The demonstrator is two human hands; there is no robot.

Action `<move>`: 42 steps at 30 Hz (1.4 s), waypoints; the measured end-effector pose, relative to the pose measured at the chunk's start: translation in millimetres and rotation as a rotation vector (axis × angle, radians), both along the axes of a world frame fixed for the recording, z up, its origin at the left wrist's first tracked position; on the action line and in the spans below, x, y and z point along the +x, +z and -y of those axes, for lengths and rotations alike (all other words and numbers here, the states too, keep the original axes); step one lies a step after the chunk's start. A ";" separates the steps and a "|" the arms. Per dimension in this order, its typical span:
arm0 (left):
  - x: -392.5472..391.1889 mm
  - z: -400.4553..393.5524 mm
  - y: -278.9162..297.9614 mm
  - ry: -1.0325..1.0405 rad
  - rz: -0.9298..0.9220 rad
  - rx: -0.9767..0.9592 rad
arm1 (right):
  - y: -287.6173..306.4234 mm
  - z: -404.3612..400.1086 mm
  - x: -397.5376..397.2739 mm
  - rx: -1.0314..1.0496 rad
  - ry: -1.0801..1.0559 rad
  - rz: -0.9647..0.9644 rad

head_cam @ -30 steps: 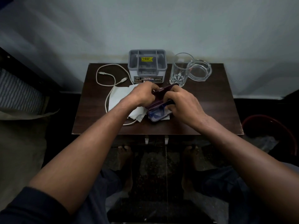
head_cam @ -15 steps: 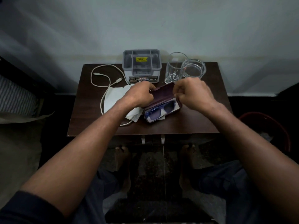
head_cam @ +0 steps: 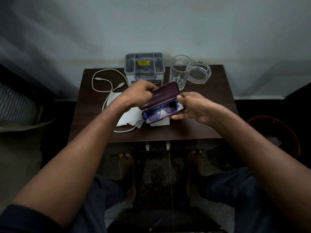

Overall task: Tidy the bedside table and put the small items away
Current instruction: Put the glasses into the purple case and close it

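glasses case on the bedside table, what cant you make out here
- Head view: the far end of the glasses case is covered by the left hand.
- The glasses are partly under the half-open lid.
- The organiser label: print too small, partly behind that hand.
- The cable partly runs under tissues.

Purple glasses case (head_cam: 159,98) held half open above the table, lid tilted up. Blue-tinted glasses (head_cam: 159,112) lying inside the lower half, lenses facing up.

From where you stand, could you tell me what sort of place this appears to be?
Probably a bedroom: a small wooden bedside table stands against a plain wall, holding a charging cable and a drinking glass, with striped bedding at left.
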State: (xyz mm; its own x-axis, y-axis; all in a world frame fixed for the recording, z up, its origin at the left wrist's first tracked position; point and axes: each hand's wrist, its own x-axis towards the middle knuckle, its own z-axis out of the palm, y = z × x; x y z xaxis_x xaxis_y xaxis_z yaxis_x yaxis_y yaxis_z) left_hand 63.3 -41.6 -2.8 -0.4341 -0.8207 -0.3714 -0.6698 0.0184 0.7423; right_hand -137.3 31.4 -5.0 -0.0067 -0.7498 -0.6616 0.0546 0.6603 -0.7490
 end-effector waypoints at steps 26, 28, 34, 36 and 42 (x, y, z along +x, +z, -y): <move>-26.1 -32.8 -23.6 -0.465 0.387 -0.619 | -6.7 2.0 -4.9 -0.052 -0.247 0.204; -28.0 -32.2 -20.8 -0.438 0.280 -0.511 | -2.6 5.4 -10.9 -0.059 -0.244 0.146; -42.9 -35.8 -14.9 -0.441 0.062 -0.351 | -12.6 13.4 -27.4 -0.049 -0.154 -0.229; -48.7 -39.5 -18.3 -0.414 0.065 -0.310 | -20.8 13.0 -27.3 -0.054 -0.063 -0.429; -54.7 -41.3 -16.9 -0.336 0.045 -0.195 | -19.3 13.2 -29.6 -0.199 0.138 -1.010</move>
